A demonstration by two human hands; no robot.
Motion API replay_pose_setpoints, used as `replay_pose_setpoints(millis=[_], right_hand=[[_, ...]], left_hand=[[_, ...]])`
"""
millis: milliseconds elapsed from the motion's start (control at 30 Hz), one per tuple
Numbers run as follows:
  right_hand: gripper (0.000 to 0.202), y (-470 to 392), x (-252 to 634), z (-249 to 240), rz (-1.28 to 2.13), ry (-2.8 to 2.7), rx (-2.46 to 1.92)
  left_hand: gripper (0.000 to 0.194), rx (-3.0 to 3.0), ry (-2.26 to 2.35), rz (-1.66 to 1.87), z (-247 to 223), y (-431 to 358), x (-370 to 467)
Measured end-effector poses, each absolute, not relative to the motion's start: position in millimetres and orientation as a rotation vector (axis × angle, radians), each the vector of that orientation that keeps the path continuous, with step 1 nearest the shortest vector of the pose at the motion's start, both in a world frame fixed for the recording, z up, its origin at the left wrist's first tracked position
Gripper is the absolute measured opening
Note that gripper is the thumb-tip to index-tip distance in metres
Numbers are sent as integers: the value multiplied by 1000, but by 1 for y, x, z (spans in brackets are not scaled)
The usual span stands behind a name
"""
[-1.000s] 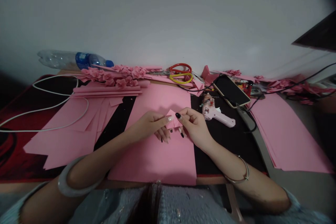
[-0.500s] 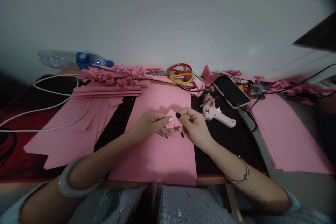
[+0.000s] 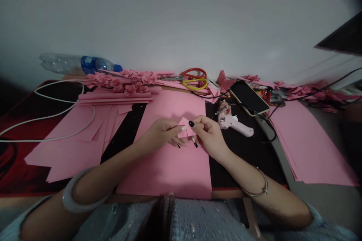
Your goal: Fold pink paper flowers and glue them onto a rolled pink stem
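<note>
A small folded piece of pink paper [image 3: 184, 122] is held up between both hands, over a large pink sheet [image 3: 175, 169] on the table. My left hand [image 3: 164, 131] pinches its left side, thumb on top and fingers beneath. On its right side, my right hand [image 3: 207, 133] grips it with the thumb pressed near the centre. Creases and a slit show on the paper's face; its underside is hidden by my fingers. Just right of my right hand lies a pale pink glue gun [image 3: 234, 122].
Behind are scissors [image 3: 195, 79] with red and yellow handles, paper flowers [image 3: 127, 81] and a plastic bottle [image 3: 76, 64]. A phone [image 3: 250, 98] with a cable lies right. Pink sheets [image 3: 311, 147] are stacked at far right, cut pieces [image 3: 76, 139] at left under a white cable [image 3: 42, 141].
Almost nothing differs. Both hands keep the same pinch on the folded paper, and the whole view has shifted very slightly.
</note>
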State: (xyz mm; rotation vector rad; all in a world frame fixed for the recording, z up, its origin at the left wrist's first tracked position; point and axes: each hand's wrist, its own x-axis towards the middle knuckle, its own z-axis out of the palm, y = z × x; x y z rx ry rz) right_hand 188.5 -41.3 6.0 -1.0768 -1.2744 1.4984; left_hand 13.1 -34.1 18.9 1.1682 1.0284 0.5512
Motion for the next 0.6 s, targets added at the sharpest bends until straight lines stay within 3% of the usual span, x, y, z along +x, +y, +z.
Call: replay_pose_setpoints(millis=[600], right_hand=[[24, -42, 189, 4, 1494, -1278, -1065]], left_hand=[[25, 1191, 1021, 551, 17, -34, 13]])
